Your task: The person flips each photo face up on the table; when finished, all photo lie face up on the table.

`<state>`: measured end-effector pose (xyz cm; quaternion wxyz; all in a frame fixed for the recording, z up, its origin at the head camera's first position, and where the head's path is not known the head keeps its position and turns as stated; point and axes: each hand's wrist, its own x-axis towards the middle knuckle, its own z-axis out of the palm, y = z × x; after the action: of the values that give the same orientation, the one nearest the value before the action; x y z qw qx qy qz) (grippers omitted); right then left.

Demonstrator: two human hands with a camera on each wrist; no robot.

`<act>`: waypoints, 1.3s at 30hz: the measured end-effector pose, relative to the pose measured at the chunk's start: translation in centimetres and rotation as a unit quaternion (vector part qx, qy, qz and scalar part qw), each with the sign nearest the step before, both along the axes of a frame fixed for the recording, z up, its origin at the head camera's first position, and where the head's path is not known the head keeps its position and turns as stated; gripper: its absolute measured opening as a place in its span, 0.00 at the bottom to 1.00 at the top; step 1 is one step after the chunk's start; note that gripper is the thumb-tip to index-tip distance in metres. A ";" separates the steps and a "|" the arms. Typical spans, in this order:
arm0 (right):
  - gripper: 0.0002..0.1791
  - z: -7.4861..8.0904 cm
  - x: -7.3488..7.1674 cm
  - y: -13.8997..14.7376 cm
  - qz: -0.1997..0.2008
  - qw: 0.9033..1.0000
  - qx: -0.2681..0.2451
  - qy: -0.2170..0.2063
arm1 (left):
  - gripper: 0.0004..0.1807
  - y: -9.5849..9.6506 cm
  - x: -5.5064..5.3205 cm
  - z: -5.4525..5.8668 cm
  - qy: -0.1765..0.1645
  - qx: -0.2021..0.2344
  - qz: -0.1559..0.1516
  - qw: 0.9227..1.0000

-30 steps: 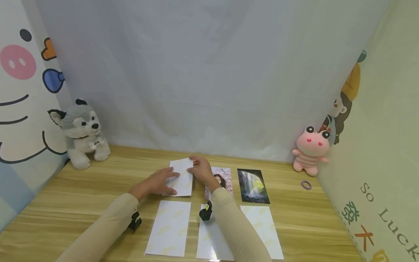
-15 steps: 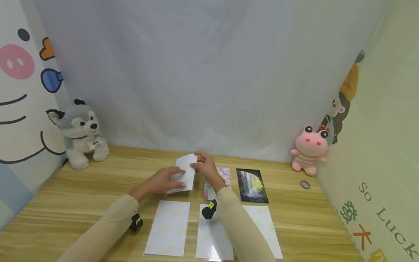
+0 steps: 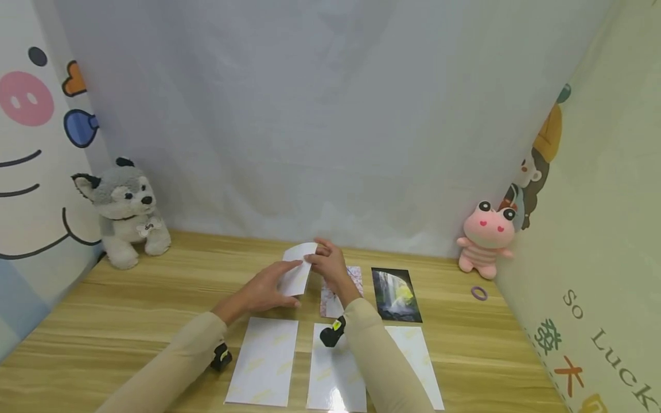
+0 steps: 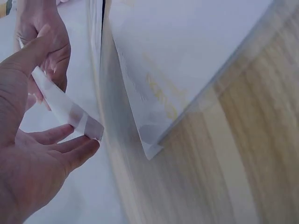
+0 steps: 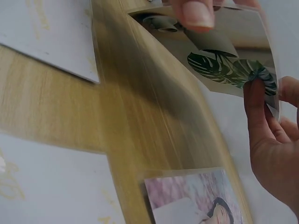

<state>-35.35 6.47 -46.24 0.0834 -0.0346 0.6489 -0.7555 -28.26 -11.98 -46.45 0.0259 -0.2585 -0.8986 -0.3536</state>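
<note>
Both hands hold a photo print over the back middle of the table, its white back towards the head camera. The print is bowed; the right wrist view shows its picture side, with green monstera leaves and a pale vase-like shape. My left hand holds the left and lower part, thumb and fingers on opposite sides of it. The right hand pinches the upper right edge between thumb and fingers. Beneath the right wrist lies a pink blossom photo, partly hidden by the arm.
To the right lies a waterfall photo, face up. White-backed prints lie in the front row: left, middle and right. A purple ring, a pink plush frog and a husky plush stand farther out.
The held print has come up off the table and moved slightly right, bending and tilting as both hands lift it. The other photos stay where they lay.
</note>
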 end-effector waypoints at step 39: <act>0.31 0.7 -0.3 0.5 -0.028 0.996 -0.083 0.019 | 0.31 1.5 -0.4 2.3 0.158 0.077 0.013 0.984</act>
<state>-35.60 6.95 -45.51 0.0470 -0.0372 0.5862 -0.8080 -28.62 -10.45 -44.14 0.1925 -0.2963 -0.8566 -0.3761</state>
